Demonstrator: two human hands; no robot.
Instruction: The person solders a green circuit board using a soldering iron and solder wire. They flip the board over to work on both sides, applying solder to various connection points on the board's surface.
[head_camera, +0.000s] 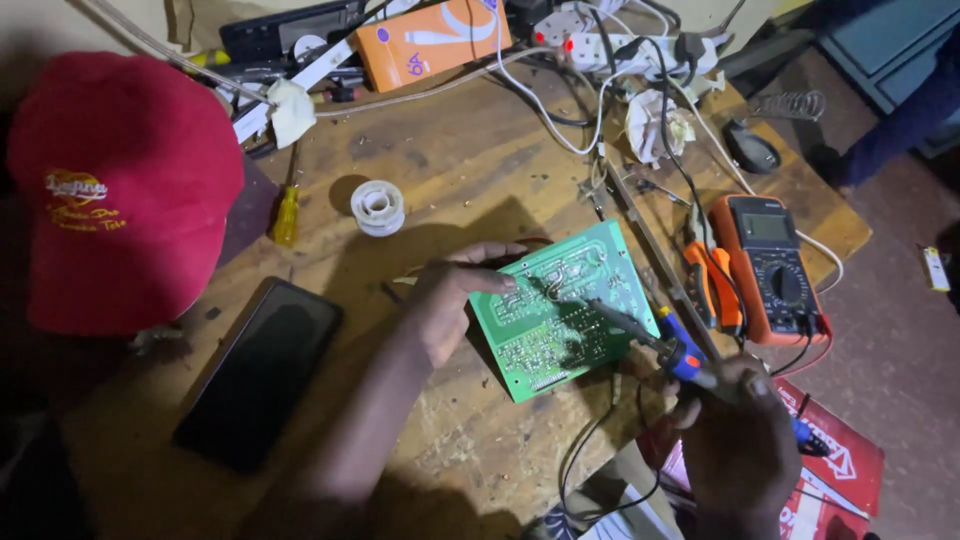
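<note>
My right hand (738, 425) has its grip clenched around the blue-handled soldering iron (650, 340), whose tip rests on the green circuit board (560, 310). My left hand (450, 300) steadies that board by its left edge, fingers curled over it, tilted above the wooden desk (450, 160). An orange multimeter (770, 265) lies just right of it, a dark phone (260, 370) to the left, a solder spool (378, 207) beyond.

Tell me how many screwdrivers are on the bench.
1 that I can make out: a yellow-handled screwdriver left of the solder spool. Others may hide in the clutter at the back.
</note>
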